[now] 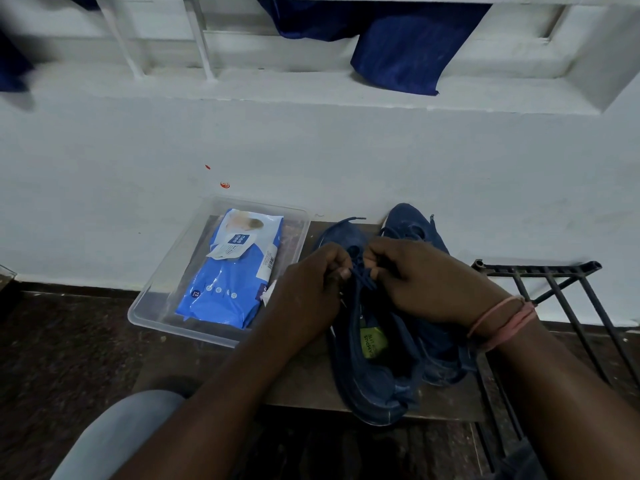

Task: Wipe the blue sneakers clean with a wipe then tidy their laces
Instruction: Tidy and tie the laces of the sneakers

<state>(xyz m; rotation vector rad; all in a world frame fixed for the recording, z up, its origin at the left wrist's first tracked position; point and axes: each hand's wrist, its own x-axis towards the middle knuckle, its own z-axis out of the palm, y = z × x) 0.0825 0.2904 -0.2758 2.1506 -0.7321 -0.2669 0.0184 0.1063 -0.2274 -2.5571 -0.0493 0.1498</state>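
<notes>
Blue sneakers [377, 344] side by side on low brown table [304, 389]. Left hand [308, 299] and right hand [426, 282] both pinching blue laces [362, 277] over nearer sneaker. Wipes pack [230, 271] in clear plastic tray [152, 299], just left.

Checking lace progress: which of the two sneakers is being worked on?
The left sneaker, beside the tray. Both hands, left hand and right hand, pinch its lace; the right sneaker lies untouched behind.
</notes>
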